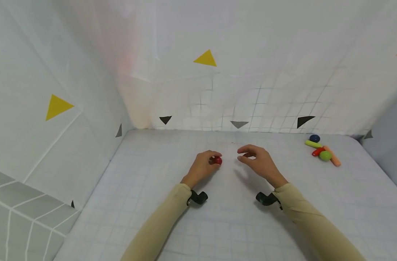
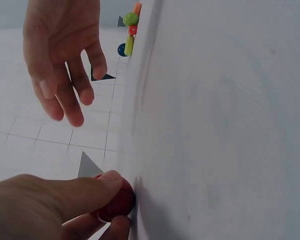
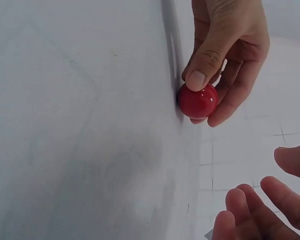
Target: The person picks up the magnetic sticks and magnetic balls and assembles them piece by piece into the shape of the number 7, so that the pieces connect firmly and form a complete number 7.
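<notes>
A small red ball [image 1: 217, 160] with pale specks is at the middle of the white table. My left hand [image 1: 203, 166] pinches it between thumb and fingers. In the right wrist view the thumb lies over the top of the ball [image 3: 198, 101], with fingertips showing beneath. The ball appears to touch the tabletop in the left wrist view. Across a short gap to its right, my right hand [image 1: 257, 161] hovers over the table, fingers loosely bent and holding nothing. Its spread fingers also show in the left wrist view.
Toward the back right lie a dark blue ball [image 1: 314, 138], a yellow-green stick [image 1: 313, 144], a short red piece [image 1: 317, 151], a green ball [image 1: 325, 156] and an orange stick [image 1: 333, 157]. White walls with coloured triangles [image 1: 206, 58] border the table [image 1: 146, 174].
</notes>
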{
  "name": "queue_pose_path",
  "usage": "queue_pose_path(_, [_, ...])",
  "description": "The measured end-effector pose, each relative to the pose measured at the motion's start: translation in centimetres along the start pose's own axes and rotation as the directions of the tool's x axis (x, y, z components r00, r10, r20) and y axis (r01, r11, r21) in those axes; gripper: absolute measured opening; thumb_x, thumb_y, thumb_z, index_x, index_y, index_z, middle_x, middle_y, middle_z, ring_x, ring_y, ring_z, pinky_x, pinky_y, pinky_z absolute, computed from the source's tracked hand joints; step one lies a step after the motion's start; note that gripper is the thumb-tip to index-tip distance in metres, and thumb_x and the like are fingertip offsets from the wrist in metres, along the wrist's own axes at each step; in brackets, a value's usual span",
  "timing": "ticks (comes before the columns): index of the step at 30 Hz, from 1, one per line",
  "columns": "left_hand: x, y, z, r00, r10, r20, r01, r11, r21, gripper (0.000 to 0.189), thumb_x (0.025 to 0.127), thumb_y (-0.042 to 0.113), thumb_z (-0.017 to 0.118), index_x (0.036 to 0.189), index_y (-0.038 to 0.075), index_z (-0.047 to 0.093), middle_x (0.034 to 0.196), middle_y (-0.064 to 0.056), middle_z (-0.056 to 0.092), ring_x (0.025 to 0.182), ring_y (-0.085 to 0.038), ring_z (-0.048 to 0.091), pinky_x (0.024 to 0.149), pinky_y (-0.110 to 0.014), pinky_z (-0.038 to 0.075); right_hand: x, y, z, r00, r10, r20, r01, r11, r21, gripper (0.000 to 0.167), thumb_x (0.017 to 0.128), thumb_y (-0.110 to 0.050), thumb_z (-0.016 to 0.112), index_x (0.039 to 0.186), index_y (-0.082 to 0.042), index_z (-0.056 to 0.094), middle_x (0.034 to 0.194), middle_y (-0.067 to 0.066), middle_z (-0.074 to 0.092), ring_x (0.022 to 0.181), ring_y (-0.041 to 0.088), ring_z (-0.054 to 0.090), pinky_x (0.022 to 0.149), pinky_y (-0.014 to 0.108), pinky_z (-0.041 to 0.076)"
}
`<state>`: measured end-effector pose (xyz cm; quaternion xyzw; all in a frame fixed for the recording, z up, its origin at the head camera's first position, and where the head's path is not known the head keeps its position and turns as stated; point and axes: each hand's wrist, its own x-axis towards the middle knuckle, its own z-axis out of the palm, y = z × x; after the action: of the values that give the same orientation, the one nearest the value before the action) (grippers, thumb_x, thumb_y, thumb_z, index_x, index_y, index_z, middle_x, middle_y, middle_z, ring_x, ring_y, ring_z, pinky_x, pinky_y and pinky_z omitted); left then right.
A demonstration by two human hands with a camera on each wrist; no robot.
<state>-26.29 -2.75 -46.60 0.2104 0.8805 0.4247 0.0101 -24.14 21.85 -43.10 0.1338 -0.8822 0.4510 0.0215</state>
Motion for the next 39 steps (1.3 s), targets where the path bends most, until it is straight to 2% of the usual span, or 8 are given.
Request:
queue_pose_path(10, [-0.6, -1.0, -0.4, 1.0, -0.004, -0.006, 0.004, 0.999, -0.033, 0.039, 0.092, 0.003, 0.079, 0.13, 0.006, 0.07, 0.126, -0.009, 0.069, 0.103, -0.021, 0.069, 0.092, -0.028, 0.054, -1.1, 0.9, -0.5, 1.0, 0.007, -0.014, -0.007, 1.0, 0.017, 0.031, 0.1, -0.023, 0.073, 0.125, -0.005, 0.07, 0.125, 0.009, 0.069, 0.111, 0.029, 0.065, 0.09, 0.049, 0.05])
queue_pose_path(19, [-0.7, -1.7, -1.3, 0.998, -0.036, -0.055, 0.035, 0.999, -0.036, 0.04, 0.093, 0.003, 0.079, 0.131, 0.005, 0.069, 0.124, -0.009, 0.07, 0.101, -0.02, 0.068, 0.091, -0.03, 0.054, -1.3, 1.0, -1.2, 0.999, 0.033, -0.019, -0.031, 0.995, 0.093, 0.034, 0.102, -0.029, 0.071, 0.127, -0.007, 0.069, 0.126, 0.01, 0.069, 0.11, 0.027, 0.064, 0.087, 0.048, 0.051])
queue_pose_path(25, [-0.5, -1.7, -1.2, 0.997, -0.048, -0.056, 0.046, 0.998, -0.05, 0.038, 0.093, 0.004, 0.078, 0.13, 0.005, 0.069, 0.119, -0.009, 0.071, 0.099, -0.018, 0.068, 0.09, -0.031, 0.054, -1.6, 0.6, -2.0, 0.998, 0.064, -0.01, -0.063, 0.992, 0.108, 0.035, 0.103, -0.03, 0.068, 0.129, -0.006, 0.068, 0.129, 0.011, 0.067, 0.113, 0.027, 0.063, 0.089, 0.051, 0.054])
queue_pose_path(34, [-0.7, -2.0, -1.5, 0.996, -0.071, -0.047, 0.07, 0.997, -0.042, 0.036, 0.095, 0.007, 0.077, 0.13, 0.007, 0.07, 0.12, -0.007, 0.071, 0.102, -0.019, 0.067, 0.091, -0.031, 0.053, -1.5, 0.0, -2.4, 0.994, 0.106, -0.01, -0.104, 0.987, 0.12, 0.038, 0.104, -0.032, 0.068, 0.131, -0.005, 0.066, 0.131, 0.012, 0.067, 0.117, 0.028, 0.063, 0.095, 0.053, 0.053])
queue_pose_path(39, [-0.7, -2.1, -1.7, 0.996, -0.089, -0.028, 0.087, 0.994, -0.073, 0.037, 0.095, 0.008, 0.077, 0.132, 0.007, 0.069, 0.123, -0.008, 0.07, 0.107, -0.021, 0.068, 0.095, -0.032, 0.053, -1.6, 0.1, -2.9, 0.992, 0.125, -0.006, -0.123, 0.985, 0.124, 0.04, 0.104, -0.033, 0.067, 0.132, -0.004, 0.065, 0.131, 0.014, 0.066, 0.116, 0.034, 0.063, 0.095, 0.048, 0.055])
